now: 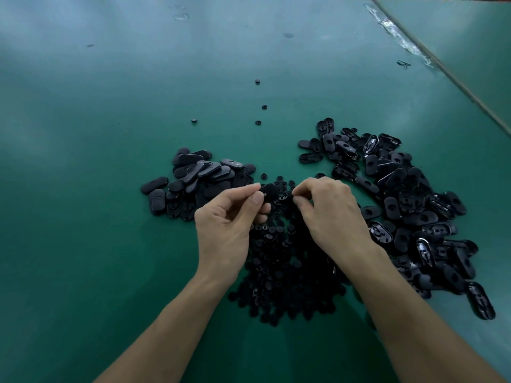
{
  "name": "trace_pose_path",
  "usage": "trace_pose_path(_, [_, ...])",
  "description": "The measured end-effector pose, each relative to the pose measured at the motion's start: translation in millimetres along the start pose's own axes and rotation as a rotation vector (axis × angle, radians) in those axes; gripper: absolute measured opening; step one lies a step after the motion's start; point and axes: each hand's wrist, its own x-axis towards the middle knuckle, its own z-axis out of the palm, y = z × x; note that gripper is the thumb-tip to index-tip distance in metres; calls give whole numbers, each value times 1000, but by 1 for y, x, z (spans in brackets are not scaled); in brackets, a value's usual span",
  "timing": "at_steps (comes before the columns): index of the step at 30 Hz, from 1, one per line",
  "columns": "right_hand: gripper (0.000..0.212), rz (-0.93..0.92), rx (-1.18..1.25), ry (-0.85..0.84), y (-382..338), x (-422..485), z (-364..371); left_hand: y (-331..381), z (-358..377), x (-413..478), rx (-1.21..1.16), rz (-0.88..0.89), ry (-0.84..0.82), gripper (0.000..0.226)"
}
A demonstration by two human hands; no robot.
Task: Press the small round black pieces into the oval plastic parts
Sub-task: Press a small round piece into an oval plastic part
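We look down on a wide green table (110, 134) with a smooth, faintly glossy top. Soft pale light pools across its left and far side. At upper right, crinkled clear tape (398, 37) follows a diagonal seam (456, 78).

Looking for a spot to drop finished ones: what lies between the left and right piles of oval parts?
Head view: the heap of small round pieces, with left hand, pinching an oval part, and right hand over its far end.
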Motion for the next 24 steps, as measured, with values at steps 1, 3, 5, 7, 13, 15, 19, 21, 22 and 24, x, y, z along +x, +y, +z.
trace_pose_path(1, [15,7,10,-9,0,1,-1,-1,0,0,-4,-8,11,15])
trace_pose_path(3, [13,12,15,-24,1,2,-1,-2,1,1,0,-22,27,19])
trace_pose_path(5, [12,7,-2,-37,2,3,-2,-3,0,2,17,-26,32,24])
trace_pose_path(7, [10,-7,-20,-46,2,2,-1,-4,0,2,34,-26,28,25])
trace_pose_path(13, [4,-67,165,49,-2,0,-4,-4,-2,1,103,17,16,24])
trace_pose_path(15, [11,-66,266,78,-6,-1,-8,-3,-2,1,113,37,14,24])
trace_pose_path(19, [15,-138,430,66,-15,-6,-17,-4,-3,1,143,52,14,26])
trace_pose_path(21, [12,-181,470,59,-19,-8,-19,-4,-3,1,164,52,11,26])
trace_pose_path(22, [11,-195,485,54,-21,-9,-19,-4,-3,2,173,52,8,26])
trace_pose_path(24, [11,-203,501,34,-24,-10,-18,-4,-4,2,182,52,6,22])
